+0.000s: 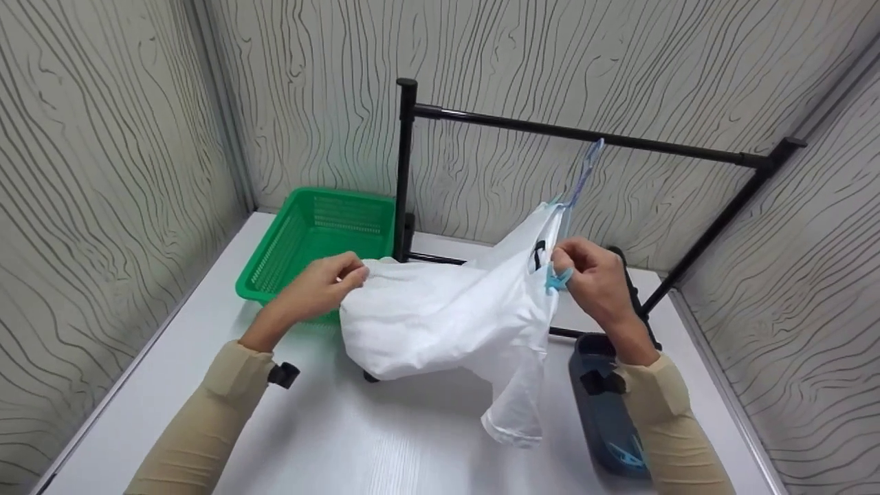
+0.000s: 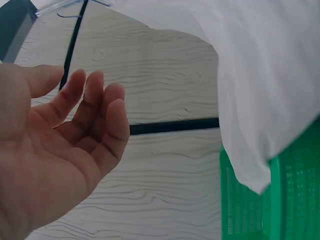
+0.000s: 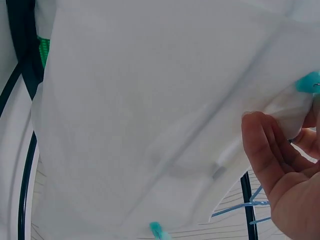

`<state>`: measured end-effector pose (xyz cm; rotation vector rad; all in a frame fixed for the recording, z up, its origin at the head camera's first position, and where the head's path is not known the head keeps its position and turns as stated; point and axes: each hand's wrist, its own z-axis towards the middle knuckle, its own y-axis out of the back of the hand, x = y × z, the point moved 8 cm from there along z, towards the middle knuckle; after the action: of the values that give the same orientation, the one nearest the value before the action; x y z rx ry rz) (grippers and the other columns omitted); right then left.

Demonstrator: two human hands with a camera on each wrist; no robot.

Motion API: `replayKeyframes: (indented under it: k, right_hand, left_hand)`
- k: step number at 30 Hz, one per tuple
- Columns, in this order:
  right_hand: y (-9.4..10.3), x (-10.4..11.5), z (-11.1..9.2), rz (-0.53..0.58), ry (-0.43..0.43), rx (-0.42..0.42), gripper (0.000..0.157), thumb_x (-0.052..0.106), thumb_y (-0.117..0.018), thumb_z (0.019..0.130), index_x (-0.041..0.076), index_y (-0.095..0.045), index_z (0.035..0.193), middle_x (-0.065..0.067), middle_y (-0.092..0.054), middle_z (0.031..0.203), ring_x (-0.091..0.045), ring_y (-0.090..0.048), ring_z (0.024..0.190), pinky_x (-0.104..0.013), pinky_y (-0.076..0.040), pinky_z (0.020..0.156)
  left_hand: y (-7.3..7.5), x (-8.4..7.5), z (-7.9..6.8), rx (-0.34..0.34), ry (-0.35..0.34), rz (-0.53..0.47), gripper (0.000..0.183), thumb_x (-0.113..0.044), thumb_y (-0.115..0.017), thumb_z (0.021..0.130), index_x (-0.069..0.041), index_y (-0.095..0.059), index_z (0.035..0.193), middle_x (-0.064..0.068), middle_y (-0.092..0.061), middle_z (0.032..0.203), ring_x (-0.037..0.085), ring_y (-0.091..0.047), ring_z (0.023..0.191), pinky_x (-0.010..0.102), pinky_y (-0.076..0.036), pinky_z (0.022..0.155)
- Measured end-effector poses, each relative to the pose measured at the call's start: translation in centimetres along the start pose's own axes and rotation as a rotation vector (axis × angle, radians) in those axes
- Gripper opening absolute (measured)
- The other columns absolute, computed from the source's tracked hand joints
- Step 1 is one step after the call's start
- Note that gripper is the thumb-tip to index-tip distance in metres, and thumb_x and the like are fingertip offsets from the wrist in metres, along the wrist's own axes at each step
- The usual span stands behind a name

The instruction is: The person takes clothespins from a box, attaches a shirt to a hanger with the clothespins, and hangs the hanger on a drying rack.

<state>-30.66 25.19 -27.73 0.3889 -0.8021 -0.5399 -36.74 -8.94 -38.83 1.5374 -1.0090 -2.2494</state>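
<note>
A white T-shirt (image 1: 440, 309) hangs from a blue hanger (image 1: 586, 172) hooked over the black rail, its left end spread out toward the left hand (image 1: 322, 283). In the left wrist view, that hand's fingers (image 2: 117, 120) are loosely curled with nothing between them, apart from the shirt cloth (image 2: 270, 65). On the other side, the right hand (image 1: 597, 280) pinches the shirt near its collar, beside a light-blue clothespin (image 1: 558, 278). The right wrist view shows a fold of cloth between its fingers and thumb. Another clothespin (image 3: 157, 230) appears lower in that view.
The black rack (image 1: 522, 125) stands across the back of the white table. Behind the left hand is a green basket (image 1: 251, 275). A dark tray (image 1: 584, 405) with light-blue clothespins (image 1: 625, 455) lies under the right forearm. Patterned walls surround the table.
</note>
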Motion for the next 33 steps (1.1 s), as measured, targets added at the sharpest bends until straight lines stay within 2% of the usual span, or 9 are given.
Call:
replayKeyframes:
  k: [3,7,11,14,19,23,27,33]
  right_hand:
    - [0.4,-0.2,0.4,-0.004,-0.010,0.033,0.011,0.002,-0.053,0.088,0.000,-0.064,0.086,0.005,-0.054,0.066,-0.006,-0.045,0.054,-0.017,-0.036,0.048]
    - [0.9,0.9,0.8,-0.002,0.025,0.075,0.010,0.000,-0.054,0.088,-0.002,-0.064,0.086,0.005,-0.056,0.068,-0.004,-0.048,0.055,-0.015,-0.038,0.050]
    - [1.3,0.8,1.1,0.013,0.063,0.119,0.011,-0.002,-0.054,0.088,0.001,-0.064,0.086,0.005,-0.058,0.069,-0.004,-0.049,0.054,-0.016,-0.039,0.050]
    - [1.6,0.7,1.4,0.007,0.070,0.131,0.012,-0.003,-0.053,0.088,0.001,-0.064,0.085,0.007,-0.056,0.067,-0.004,-0.047,0.053,-0.016,-0.038,0.049]
    - [2.1,0.7,1.7,0.004,0.083,0.132,0.011,-0.004,-0.054,0.087,-0.002,-0.064,0.084,0.007,-0.056,0.067,-0.004,-0.047,0.053,-0.015,-0.038,0.049]
    - [2.2,0.4,1.8,0.012,0.092,0.135,0.011,-0.004,-0.054,0.086,-0.003,-0.065,0.085,0.005,-0.057,0.067,-0.004,-0.048,0.053,-0.015,-0.038,0.048]
    - [2.1,-1.1,2.1,-0.006,0.083,0.133,0.011,-0.005,-0.055,0.086,-0.001,-0.066,0.085,0.005,-0.057,0.067,-0.005,-0.048,0.052,-0.015,-0.038,0.048]
    - [2.6,-2.8,2.1,-0.041,0.063,0.128,0.012,-0.005,-0.058,0.084,0.003,-0.067,0.085,0.006,-0.056,0.067,-0.004,-0.046,0.053,-0.016,-0.036,0.048]
  left_hand:
    - [1.7,3.1,0.1,-0.056,0.076,0.078,0.023,-0.034,-0.044,0.098,-0.014,-0.055,0.094,0.005,-0.055,0.084,0.018,-0.048,0.074,0.031,-0.041,0.064]
    - [3.9,6.9,0.1,-0.169,0.118,0.202,0.023,-0.027,-0.044,0.099,-0.007,-0.055,0.094,0.008,-0.053,0.082,0.023,-0.049,0.074,0.037,-0.041,0.066]
    - [5.3,10.4,-0.3,-0.265,0.184,0.348,0.026,-0.021,-0.044,0.098,0.001,-0.053,0.107,0.022,-0.052,0.101,0.036,-0.047,0.094,0.049,-0.040,0.078]
    - [6.0,12.6,-1.0,-0.301,0.253,0.422,0.031,-0.020,-0.044,0.097,0.004,-0.048,0.116,0.029,-0.044,0.114,0.044,-0.039,0.104,0.055,-0.037,0.082]
    - [6.7,15.0,-2.0,-0.351,0.314,0.454,0.036,-0.021,-0.043,0.097,0.006,-0.044,0.120,0.033,-0.039,0.117,0.047,-0.037,0.105,0.058,-0.037,0.079]
    - [6.6,16.2,-2.6,-0.339,0.357,0.459,0.040,-0.021,-0.042,0.097,0.011,-0.041,0.122,0.034,-0.039,0.115,0.049,-0.039,0.102,0.059,-0.039,0.076]
    - [6.6,17.4,-3.1,-0.322,0.410,0.468,0.041,-0.019,-0.042,0.097,0.014,-0.040,0.122,0.035,-0.040,0.114,0.050,-0.040,0.102,0.059,-0.040,0.075]
    - [7.0,19.3,-4.2,-0.348,0.490,0.515,0.034,-0.013,-0.034,0.097,0.015,-0.043,0.114,0.036,-0.042,0.109,0.050,-0.042,0.098,0.057,-0.041,0.072]
